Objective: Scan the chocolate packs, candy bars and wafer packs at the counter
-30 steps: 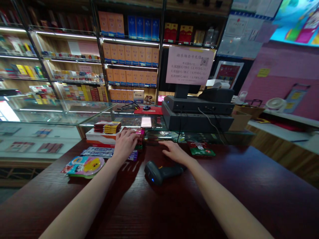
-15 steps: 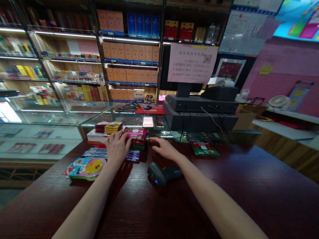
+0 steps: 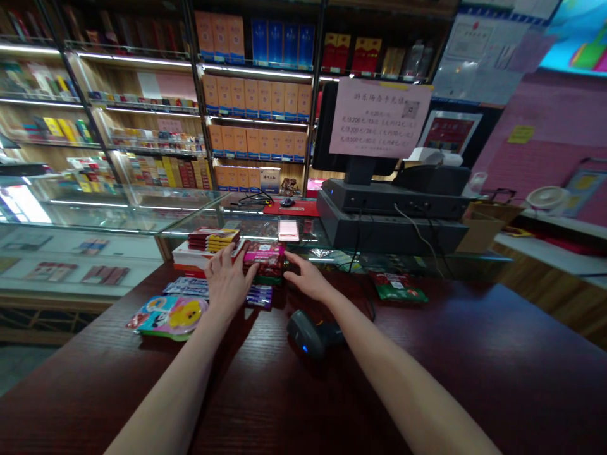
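Observation:
A stack of red and pink snack packets [image 3: 265, 260] lies at the far side of the dark wooden counter, between my two hands. My left hand [image 3: 226, 278] has its fingers spread over the stack's left side, with the thumb by its front. At the right edge of the stack, my right hand [image 3: 306, 278] reaches in with fingers stretched and thumb apart. Purple and white packets [image 3: 260, 296] lie partly under my left hand. Behind it, small red and yellow packets [image 3: 213, 239] rest on a white and red box [image 3: 187, 258]. A black barcode scanner [image 3: 308, 333] sits below my right hand.
A colourful blister pack with a yellow duck [image 3: 184, 313] lies at the left. A red and green packet [image 3: 398, 287] is to the right. Beyond stand a glass display case [image 3: 194, 218], a cash register [image 3: 393, 215] and shelves of boxed goods [image 3: 258, 95].
My right hand has moved left, up to the edge of the snack packet stack. My left hand stays at its left side. The whole view has shifted slightly.

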Demonstrator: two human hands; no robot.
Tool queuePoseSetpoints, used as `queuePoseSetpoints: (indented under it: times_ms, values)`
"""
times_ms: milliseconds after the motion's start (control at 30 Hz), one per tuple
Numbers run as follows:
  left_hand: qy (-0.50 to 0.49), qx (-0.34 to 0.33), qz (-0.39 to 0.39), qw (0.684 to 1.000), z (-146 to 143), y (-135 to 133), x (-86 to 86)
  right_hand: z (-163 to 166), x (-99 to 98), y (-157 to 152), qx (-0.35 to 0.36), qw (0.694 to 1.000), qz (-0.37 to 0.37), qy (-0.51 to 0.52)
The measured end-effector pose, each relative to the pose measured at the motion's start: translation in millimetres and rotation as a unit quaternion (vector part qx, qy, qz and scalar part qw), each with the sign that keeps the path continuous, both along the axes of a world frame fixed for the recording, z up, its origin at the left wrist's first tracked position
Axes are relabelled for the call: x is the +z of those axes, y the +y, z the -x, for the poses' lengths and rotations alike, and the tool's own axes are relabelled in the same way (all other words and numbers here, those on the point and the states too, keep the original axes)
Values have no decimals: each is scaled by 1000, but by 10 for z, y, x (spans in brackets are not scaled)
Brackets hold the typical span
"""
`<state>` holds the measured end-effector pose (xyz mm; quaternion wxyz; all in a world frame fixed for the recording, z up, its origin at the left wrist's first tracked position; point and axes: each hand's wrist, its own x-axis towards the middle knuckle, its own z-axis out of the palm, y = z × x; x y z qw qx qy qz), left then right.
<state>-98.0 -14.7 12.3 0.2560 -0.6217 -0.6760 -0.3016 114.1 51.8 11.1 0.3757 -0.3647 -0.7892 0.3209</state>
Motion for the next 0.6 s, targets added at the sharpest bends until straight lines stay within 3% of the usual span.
queuePoseSetpoints:
  times_ms: [300,433,600]
  values:
    - [-6,2,5,1000,-31,-18,-8,75,9,-24,0,1000,1,3]
    - [-10,-14,7,1000,-59,-46,-18,49,-48,-9,-24,991,83,103]
    - [-22,-44,25,998,-106,-79,-21,-47,-59,-2,-53,951,187,242]
